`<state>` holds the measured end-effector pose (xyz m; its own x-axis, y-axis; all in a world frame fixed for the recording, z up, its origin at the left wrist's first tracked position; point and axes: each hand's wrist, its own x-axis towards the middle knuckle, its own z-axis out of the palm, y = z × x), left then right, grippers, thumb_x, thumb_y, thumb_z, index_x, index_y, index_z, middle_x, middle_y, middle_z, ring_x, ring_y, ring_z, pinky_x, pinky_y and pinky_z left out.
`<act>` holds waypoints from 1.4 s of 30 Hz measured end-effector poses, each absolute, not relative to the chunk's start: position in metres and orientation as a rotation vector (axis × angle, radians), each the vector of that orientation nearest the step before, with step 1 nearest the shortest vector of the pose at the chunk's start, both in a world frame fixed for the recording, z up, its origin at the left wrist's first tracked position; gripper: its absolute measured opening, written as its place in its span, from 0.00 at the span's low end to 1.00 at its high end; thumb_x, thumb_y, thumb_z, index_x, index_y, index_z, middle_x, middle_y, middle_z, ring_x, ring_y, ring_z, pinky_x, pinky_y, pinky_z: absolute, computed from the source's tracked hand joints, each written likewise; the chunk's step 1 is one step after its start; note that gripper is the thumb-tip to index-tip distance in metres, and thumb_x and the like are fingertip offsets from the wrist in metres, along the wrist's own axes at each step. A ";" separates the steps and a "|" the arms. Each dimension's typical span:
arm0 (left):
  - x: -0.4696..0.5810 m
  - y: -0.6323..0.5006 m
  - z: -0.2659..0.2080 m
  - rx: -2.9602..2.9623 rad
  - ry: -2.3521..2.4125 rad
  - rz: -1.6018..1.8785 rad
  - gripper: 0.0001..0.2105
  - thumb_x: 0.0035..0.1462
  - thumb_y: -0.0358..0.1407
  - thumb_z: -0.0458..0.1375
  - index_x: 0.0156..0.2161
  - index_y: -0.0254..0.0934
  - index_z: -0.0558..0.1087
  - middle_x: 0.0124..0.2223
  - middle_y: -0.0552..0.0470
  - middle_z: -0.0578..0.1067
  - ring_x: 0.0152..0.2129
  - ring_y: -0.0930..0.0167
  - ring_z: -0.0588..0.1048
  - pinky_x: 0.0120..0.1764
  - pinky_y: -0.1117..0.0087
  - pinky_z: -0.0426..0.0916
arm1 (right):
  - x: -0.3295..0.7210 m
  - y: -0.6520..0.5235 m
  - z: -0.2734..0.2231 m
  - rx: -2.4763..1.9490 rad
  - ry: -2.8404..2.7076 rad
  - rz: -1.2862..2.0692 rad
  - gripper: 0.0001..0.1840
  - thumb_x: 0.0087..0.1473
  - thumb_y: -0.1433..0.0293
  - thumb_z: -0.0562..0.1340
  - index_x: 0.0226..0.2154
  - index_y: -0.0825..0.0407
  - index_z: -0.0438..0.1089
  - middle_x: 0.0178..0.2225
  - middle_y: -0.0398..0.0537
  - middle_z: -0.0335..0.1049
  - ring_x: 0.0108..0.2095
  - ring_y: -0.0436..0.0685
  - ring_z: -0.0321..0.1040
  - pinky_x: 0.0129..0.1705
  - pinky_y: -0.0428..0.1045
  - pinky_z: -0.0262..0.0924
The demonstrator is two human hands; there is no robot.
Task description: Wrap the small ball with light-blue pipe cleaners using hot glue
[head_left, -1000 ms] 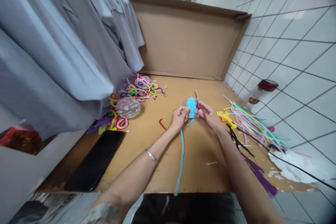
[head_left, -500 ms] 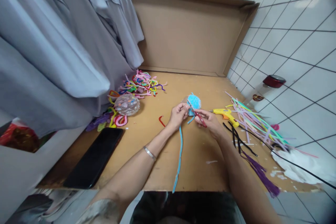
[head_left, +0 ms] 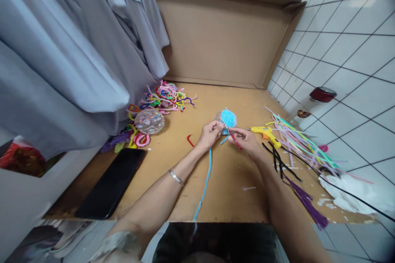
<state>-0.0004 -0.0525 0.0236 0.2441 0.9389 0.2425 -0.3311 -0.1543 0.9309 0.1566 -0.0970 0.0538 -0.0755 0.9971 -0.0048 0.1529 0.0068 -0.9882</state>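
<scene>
By blue-wrapped ball (head_left: pixel 228 118), scissors (head_left: pixel 235 140) slanting, tips pointing far-left; right grip (head_left: pixel 249 143) clasping them, left grip (head_left: pixel 211 134) pinching blue strand (head_left: pixel 207 174).

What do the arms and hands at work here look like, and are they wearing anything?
They are a person's. The left hand and right hand are ungloved, each grip bare. A narrow silver-coloured band circles the left forearm near the wrist. A pale, bunched sleeve shows near that elbow. The right forearm is bare where visible.
</scene>
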 end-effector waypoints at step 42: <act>-0.005 -0.055 0.035 1.301 0.725 1.322 0.19 0.48 0.51 0.64 0.27 0.34 0.72 0.17 0.60 0.61 0.15 0.80 0.56 0.22 0.76 0.49 | 0.153 -0.100 0.051 -1.147 -1.205 1.318 0.30 0.30 0.50 0.75 0.32 0.54 0.74 0.17 0.35 0.57 0.17 0.43 0.48 0.20 0.45 0.41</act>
<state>-0.0053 -0.0549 0.0353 0.1925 0.9409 0.2787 -0.2706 -0.2221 0.9367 0.1528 -0.1004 0.0506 -0.0786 0.9965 -0.0276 -0.0617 -0.0325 -0.9976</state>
